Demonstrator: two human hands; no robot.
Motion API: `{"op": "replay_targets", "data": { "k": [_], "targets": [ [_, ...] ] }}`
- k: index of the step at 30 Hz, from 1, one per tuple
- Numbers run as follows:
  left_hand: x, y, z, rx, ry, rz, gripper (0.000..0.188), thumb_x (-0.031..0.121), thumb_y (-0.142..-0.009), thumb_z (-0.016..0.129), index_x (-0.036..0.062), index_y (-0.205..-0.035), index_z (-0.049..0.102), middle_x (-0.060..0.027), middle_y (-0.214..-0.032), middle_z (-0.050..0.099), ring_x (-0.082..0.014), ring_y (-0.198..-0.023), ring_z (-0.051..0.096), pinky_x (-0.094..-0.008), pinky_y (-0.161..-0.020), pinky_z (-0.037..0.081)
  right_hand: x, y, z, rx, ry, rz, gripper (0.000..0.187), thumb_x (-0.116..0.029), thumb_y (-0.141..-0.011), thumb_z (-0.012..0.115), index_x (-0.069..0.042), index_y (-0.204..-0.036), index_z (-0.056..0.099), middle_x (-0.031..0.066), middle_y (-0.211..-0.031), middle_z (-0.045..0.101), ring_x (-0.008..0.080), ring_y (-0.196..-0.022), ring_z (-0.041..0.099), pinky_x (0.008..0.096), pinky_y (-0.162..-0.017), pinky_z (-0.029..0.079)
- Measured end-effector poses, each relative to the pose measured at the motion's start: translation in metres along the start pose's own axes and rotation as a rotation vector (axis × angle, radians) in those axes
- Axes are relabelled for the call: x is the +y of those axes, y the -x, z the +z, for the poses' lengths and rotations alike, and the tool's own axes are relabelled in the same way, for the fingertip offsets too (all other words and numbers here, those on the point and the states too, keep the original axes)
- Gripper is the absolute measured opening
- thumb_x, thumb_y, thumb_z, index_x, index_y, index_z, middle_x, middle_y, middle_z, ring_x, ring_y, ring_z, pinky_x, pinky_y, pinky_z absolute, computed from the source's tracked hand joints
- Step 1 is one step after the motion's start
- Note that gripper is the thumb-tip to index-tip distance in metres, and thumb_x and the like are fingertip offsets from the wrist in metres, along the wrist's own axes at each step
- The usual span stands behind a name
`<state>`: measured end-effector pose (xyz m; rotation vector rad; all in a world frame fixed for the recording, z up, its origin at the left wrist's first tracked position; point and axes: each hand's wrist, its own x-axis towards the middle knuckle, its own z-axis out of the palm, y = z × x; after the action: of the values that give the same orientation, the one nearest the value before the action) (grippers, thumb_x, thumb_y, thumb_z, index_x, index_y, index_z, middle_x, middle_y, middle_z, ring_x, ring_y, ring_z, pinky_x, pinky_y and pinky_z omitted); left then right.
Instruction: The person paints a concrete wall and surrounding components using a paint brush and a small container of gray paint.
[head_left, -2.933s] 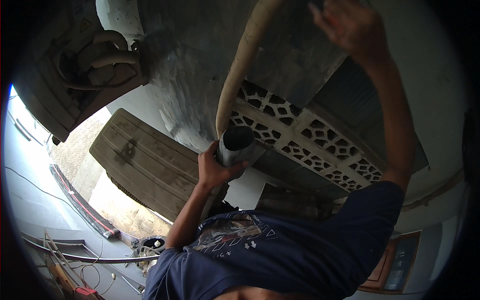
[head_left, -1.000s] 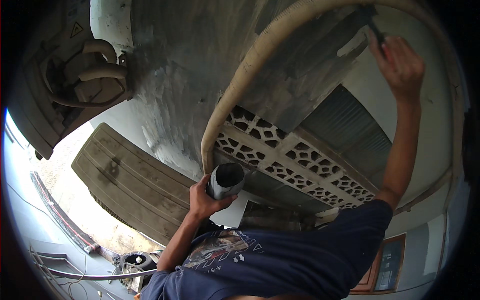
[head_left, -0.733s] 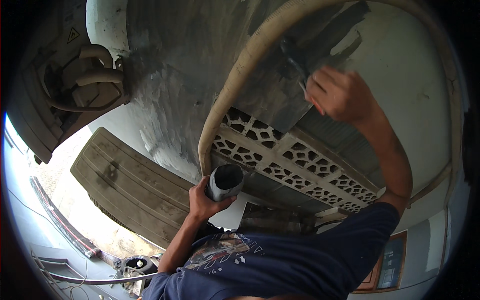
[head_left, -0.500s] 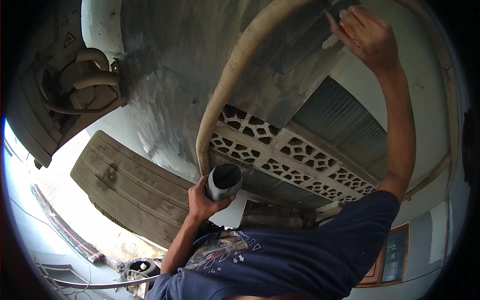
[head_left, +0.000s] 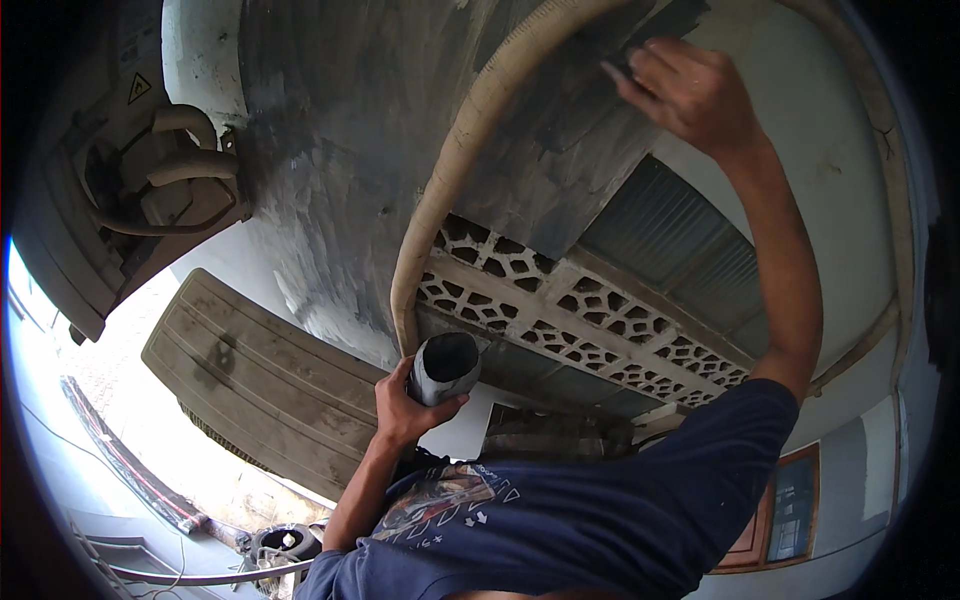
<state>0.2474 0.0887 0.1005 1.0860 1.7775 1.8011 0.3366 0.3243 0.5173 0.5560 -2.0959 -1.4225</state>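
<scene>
My left hand (head_left: pixel 400 410) is wrapped round a grey, open-topped cup (head_left: pixel 432 382), held upright in front of my chest; its inside is dark, and I cannot make out what is in it. Raised at the upper right, my right hand (head_left: pixel 695 95) is closed on what appears to be a small paintbrush, largely hidden by the fingers and blurred. That hand is close to the wall (head_left: pixel 330 150), which carries streaky dark-grey paint. Fresh-looking dark strokes lie around the fingers, beside a paler unpainted stretch of wall.
A thick beige wrapped pipe (head_left: pixel 440 200) curves down the wall between my hands. Air-conditioner casings hang at left, one (head_left: pixel 270 370) with a dusty ribbed cover, another (head_left: pixel 190 165) with pipes. Patterned vent blocks (head_left: pixel 590 300) and a louvred window (head_left: pixel 670 235) are set in the wall.
My right hand has moved left and slightly down along the wall, and darker paint now covers the pale patch beside it. My left hand and the cup have barely moved.
</scene>
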Motion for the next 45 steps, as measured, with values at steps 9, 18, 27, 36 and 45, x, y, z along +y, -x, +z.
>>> {"op": "replay_targets", "data": {
  "k": [9,18,27,36,45],
  "targets": [
    [-0.005,-0.001,-0.001,0.012,-0.016,0.012,0.074,0.032,-0.058,0.088,-0.0053,-0.115,0.060,-0.0161,-0.095,0.071,-0.0207,-0.085,0.070,-0.0337,-0.081,0.055,-0.074,0.010,-0.018,-0.074,-0.111,-0.005,0.010,-0.015,-0.081,0.067,-0.008,-0.075,0.063,0.0058,-0.071,0.061,0.0170,-0.060,0.062,0.0294,-0.047,0.052],
    [-0.006,0.005,-0.003,-0.031,-0.055,0.001,0.076,0.033,-0.058,0.088,-0.0046,-0.117,0.060,-0.0154,-0.097,0.071,-0.0195,-0.086,0.070,-0.0330,-0.079,0.055,-0.053,0.040,-0.036,-0.261,-0.391,0.450,0.035,-0.020,-0.083,0.071,-0.005,-0.057,0.054,0.0073,-0.054,0.050,0.0184,-0.045,0.052,0.0316,-0.043,0.042],
    [-0.001,0.004,-0.003,-0.017,0.009,-0.017,0.067,0.030,-0.059,0.089,-0.0043,-0.110,0.062,-0.0140,-0.096,0.071,-0.0185,-0.086,0.069,-0.0321,-0.080,0.055,-0.044,0.050,-0.050,0.013,0.102,0.187,0.011,-0.008,-0.072,0.070,-0.008,-0.071,0.060,0.0053,-0.071,0.060,0.0213,-0.062,0.060,0.0307,-0.049,0.051],
    [0.004,0.008,0.000,-0.077,0.005,-0.056,0.065,0.028,-0.058,0.088,-0.0047,-0.108,0.062,-0.0144,-0.097,0.070,-0.0201,-0.088,0.068,-0.0335,-0.082,0.054,-0.068,0.055,-0.039,-0.147,-0.337,0.307,0.025,-0.013,-0.077,0.074,-0.005,-0.063,0.054,0.0029,-0.056,0.049,0.0149,-0.047,0.051,0.0294,-0.039,0.043],
    [0.003,0.007,0.001,-0.069,0.015,-0.059,0.066,0.028,-0.057,0.088,-0.0047,-0.109,0.062,-0.0137,-0.098,0.070,-0.0198,-0.091,0.068,-0.0342,-0.084,0.053,-0.006,0.043,-0.068,0.032,-0.021,0.153,0.007,-0.013,-0.079,0.069,-0.007,-0.084,0.068,0.0070,-0.070,0.061,0.0175,-0.064,0.063,0.0297,-0.048,0.051]
  ]
}}
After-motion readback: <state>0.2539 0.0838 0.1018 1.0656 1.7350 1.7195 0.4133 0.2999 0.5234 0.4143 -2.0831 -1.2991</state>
